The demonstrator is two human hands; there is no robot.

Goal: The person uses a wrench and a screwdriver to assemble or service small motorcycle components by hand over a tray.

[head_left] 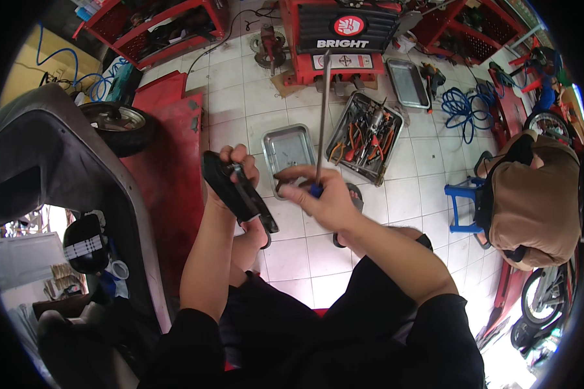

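Observation:
My left hand (245, 170) is closed around a long black plastic part (228, 189), whose narrow end slants down toward my right. In my right hand (329, 202) is a long screwdriver (323, 123), its blue handle in my curled fingers and its metal shaft pointing away from me. My right thumb and forefinger reach toward the black part, a short gap apart from it. Something small and dark shows by those fingertips, too small to name. Beyond my hands, a metal tray (288, 137) with small bits in it sits on the tiled floor.
Right of that tray is a toolbox tray (337, 150) full of pliers and other tools. Another metal tray (397, 65) and a power drill (431, 76) lie farther back, near a blue hose (464, 110). A scooter body (65, 123) stands at left; a person (535, 201) sits at right.

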